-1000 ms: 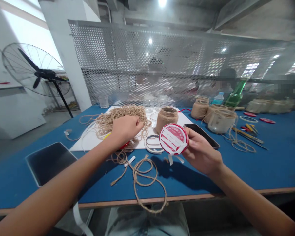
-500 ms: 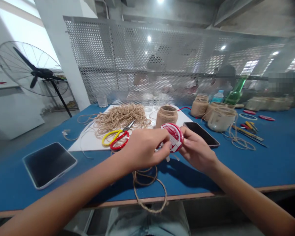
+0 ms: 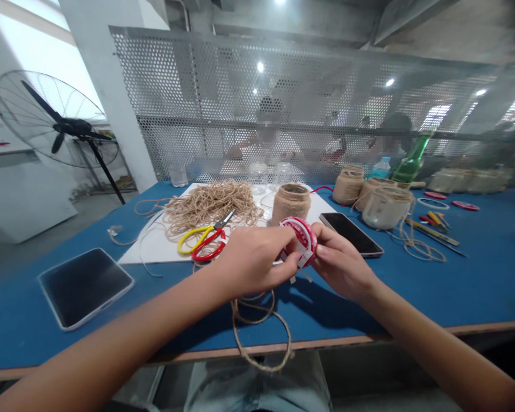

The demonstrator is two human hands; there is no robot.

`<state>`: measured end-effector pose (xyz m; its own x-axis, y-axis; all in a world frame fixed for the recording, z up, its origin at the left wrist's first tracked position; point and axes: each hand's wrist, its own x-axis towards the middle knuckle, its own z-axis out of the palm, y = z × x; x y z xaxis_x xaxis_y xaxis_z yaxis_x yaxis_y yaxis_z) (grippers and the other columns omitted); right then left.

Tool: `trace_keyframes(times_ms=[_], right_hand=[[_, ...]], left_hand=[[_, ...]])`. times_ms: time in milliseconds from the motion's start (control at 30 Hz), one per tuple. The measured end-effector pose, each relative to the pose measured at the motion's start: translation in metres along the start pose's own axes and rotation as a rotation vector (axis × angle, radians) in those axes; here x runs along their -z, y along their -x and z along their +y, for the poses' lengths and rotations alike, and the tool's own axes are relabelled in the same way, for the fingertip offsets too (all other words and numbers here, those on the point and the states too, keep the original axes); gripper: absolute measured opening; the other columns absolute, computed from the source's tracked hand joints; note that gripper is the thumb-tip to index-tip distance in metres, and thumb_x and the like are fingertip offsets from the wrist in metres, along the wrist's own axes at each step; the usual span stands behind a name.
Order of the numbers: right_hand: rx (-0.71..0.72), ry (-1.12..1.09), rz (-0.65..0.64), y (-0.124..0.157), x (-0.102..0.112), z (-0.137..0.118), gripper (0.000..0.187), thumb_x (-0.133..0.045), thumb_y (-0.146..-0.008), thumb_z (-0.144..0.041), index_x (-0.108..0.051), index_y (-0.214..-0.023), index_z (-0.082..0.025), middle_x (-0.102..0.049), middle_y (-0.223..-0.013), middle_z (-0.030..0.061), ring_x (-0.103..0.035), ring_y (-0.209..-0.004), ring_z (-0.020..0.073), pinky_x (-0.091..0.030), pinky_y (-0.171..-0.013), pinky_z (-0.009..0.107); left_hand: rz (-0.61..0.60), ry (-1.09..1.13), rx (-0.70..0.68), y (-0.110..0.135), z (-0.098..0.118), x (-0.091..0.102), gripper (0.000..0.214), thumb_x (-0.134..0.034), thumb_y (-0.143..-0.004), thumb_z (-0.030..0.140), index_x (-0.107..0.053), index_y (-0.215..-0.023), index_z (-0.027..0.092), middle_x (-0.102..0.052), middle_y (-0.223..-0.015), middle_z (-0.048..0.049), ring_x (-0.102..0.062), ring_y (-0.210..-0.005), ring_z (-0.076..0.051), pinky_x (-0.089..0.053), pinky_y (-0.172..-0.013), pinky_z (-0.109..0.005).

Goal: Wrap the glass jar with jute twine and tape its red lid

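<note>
A round red-and-white roll of tape (image 3: 304, 240) is held up between both hands above the near part of the table. My right hand (image 3: 345, 260) grips its right rim, thumb in front. My left hand (image 3: 257, 257) is closed in a pinch at the roll's left side, its fingertips partly hidden. Small white strips (image 3: 300, 278) hang just below the roll. Right behind it stands a twine-wrapped jar (image 3: 290, 203), upright. Beside my left hand lie scissors (image 3: 208, 240) with one yellow and one red handle. A loop of twine (image 3: 261, 343) droops over the table edge beneath my hands.
A heap of loose twine (image 3: 214, 206) lies on a white board (image 3: 143, 246). A tablet (image 3: 86, 286) is at the left, a phone (image 3: 352, 233) at the right. Further right stand more jars (image 3: 386, 207) and a green bottle (image 3: 414, 160). A perforated screen (image 3: 223, 86) closes the back.
The roll has turned slightly in my hands, showing its face more edge-on. Both hands stay in almost the same place.
</note>
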<state>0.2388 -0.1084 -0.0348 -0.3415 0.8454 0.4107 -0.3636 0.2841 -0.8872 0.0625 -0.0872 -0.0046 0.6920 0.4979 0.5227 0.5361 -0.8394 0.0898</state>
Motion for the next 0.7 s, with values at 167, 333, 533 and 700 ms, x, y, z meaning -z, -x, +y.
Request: trace_keyframes(times_ms=[167,333,533,700], right_hand=[[-0.022,0.016,0.01,0.0007,0.0007,0.0014,0.014,-0.06,-0.077,-0.03,-0.052,-0.076,-0.018,-0.047,-0.071,-0.0005,-0.044,-0.066,0.0121,-0.037,-0.062,0.024],[-0.052,-0.015,0.001,0.0022,0.0016,0.0048,0.012,-0.059,-0.078,-0.028,-0.053,-0.078,-0.018,-0.047,-0.072,-0.0004,-0.043,-0.066,0.0114,-0.038,-0.062,0.022],[-0.077,-0.041,0.009,0.0036,0.0016,0.0051,0.009,-0.059,-0.079,-0.025,-0.054,-0.08,-0.018,-0.047,-0.073,-0.0007,-0.042,-0.064,0.0095,-0.037,-0.058,0.019],[-0.062,-0.07,-0.014,0.0052,0.001,0.0036,0.005,-0.057,-0.081,-0.021,-0.055,-0.08,-0.017,-0.047,-0.074,-0.0011,-0.042,-0.065,0.0076,-0.037,-0.059,0.016]], left_hand=[[-0.03,-0.057,-0.017,-0.0014,0.0006,0.0018,0.016,-0.045,-0.08,0.029,-0.056,-0.077,0.018,-0.063,-0.071,0.0002,-0.053,-0.057,-0.01,-0.035,-0.054,-0.022],[-0.013,-0.137,-0.021,-0.0018,0.0017,-0.0002,0.016,-0.044,-0.079,0.028,-0.055,-0.076,0.017,-0.063,-0.068,-0.0005,-0.055,-0.057,-0.012,-0.036,-0.053,-0.023],[0.048,-0.205,-0.06,-0.0015,0.001,-0.0059,0.013,-0.044,-0.078,0.027,-0.052,-0.074,0.017,-0.061,-0.063,0.0007,-0.055,-0.054,-0.013,-0.036,-0.05,-0.023],[0.054,-0.144,-0.05,-0.0008,0.0024,-0.0075,0.012,-0.044,-0.077,0.025,-0.051,-0.071,0.017,-0.06,-0.063,0.0012,-0.053,-0.054,-0.012,-0.037,-0.052,-0.023]])
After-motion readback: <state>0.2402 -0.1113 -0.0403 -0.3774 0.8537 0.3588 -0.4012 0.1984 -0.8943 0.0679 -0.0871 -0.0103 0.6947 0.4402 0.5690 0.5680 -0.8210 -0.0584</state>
